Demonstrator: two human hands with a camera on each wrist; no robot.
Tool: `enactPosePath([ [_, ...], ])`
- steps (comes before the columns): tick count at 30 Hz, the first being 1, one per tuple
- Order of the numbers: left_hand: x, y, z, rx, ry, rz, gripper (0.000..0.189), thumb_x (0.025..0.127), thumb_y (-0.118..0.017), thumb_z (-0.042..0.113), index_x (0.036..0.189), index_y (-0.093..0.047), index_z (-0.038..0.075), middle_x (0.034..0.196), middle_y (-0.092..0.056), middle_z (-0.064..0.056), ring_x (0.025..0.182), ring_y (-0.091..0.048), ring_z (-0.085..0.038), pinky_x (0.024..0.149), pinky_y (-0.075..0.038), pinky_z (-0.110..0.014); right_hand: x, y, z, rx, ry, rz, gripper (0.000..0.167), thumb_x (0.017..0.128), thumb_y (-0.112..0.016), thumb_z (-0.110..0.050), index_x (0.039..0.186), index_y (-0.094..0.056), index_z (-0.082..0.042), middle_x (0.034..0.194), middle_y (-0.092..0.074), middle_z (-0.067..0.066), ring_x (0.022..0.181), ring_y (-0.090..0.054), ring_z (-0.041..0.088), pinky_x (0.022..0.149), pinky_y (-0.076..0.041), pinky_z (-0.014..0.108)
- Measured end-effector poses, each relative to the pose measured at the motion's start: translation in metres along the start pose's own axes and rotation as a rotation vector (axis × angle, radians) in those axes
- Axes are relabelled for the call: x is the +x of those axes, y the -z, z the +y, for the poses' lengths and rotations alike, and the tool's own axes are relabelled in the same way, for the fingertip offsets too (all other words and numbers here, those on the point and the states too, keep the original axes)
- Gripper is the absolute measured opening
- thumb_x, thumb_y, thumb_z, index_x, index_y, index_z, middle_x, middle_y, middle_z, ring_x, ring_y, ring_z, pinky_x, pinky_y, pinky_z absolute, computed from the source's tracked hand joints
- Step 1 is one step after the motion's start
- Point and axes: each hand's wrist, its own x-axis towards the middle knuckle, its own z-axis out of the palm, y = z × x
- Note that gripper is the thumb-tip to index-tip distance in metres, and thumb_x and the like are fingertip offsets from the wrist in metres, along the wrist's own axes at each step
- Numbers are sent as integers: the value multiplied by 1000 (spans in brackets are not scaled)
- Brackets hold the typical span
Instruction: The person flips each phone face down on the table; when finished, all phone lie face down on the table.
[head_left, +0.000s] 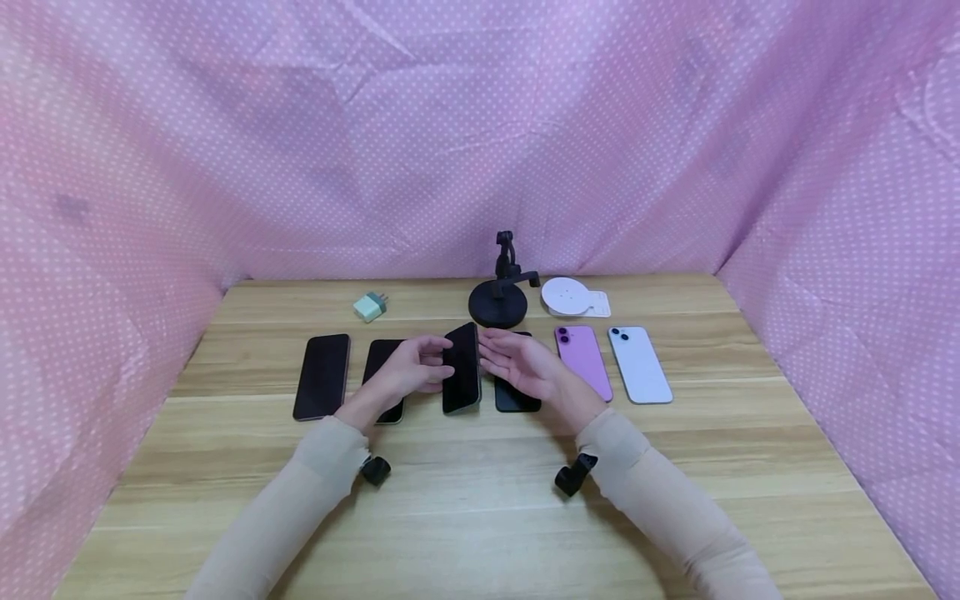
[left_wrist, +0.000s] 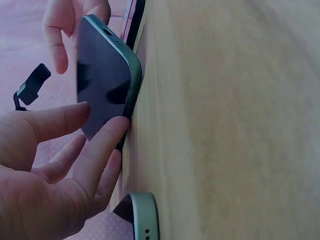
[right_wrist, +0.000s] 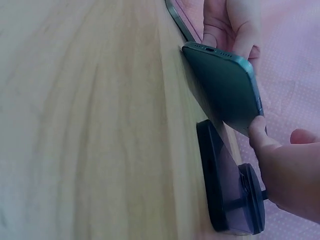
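Note:
A dark smartphone (head_left: 462, 371) stands tilted on one long edge, its black screen facing left. At the screen side, my left hand (head_left: 415, 365) has its fingers spread. In the left wrist view its fingertips (left_wrist: 120, 125) lie right at the phone's edge near the table. My right hand (head_left: 522, 362) is on the other side, palm turned up and fingers extended. In the right wrist view one of its fingertips (right_wrist: 257, 125) touches the raised edge of the dark green back (right_wrist: 220, 90). A black phone (head_left: 517, 400) lies flat, partly under my right hand.
Further phones lie in the row: two dark ones (head_left: 322, 375) at left, one partly under my left wrist, then a pink one (head_left: 583, 362) and a white one (head_left: 641, 367) at right. Behind are a green charger plug (head_left: 369, 307), a black stand (head_left: 498, 307) and a white disc (head_left: 564, 296).

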Motion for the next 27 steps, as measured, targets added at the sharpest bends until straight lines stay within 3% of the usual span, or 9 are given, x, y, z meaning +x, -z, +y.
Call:
enactPosePath([
  [4, 2, -2, -1, -3, -10, 0, 52, 93, -71, 1, 142, -53, 5, 148, -45, -19, 130, -47, -36, 85, -61, -42, -1, 1, -2, 26, -8, -9, 51, 108, -37, -4, 157, -24, 3, 162, -28, 18, 149, -28, 28, 120, -29, 41],
  [11, 2, -3, -1, -15, -14, -7, 54, 97, -69, 6, 147, -49, 5, 150, -43, -20, 128, -52, -35, 90, -59, -43, -2, 5, -1, -8, -22, -101, 54, 110, -32, -6, 161, -16, -3, 168, -17, 12, 152, -21, 32, 120, -22, 58],
  [19, 5, -11, 2, -94, 5, 6, 52, 101, -65, 11, 149, -46, 6, 147, -45, -20, 129, -53, -33, 92, -58, -43, -3, 0, 0, 16, -3, -137, 53, 110, -31, -7, 161, -18, -4, 167, -20, 10, 152, -21, 30, 120, -24, 55],
  [27, 6, -14, 1, -136, -17, -8, 51, 104, -60, 12, 151, -43, 4, 145, -47, -19, 129, -52, -33, 94, -58, -44, -3, -6, 2, 21, -9, -150, 52, 110, -32, -5, 160, -21, -1, 166, -22, 12, 151, -25, 29, 121, -25, 52],
])
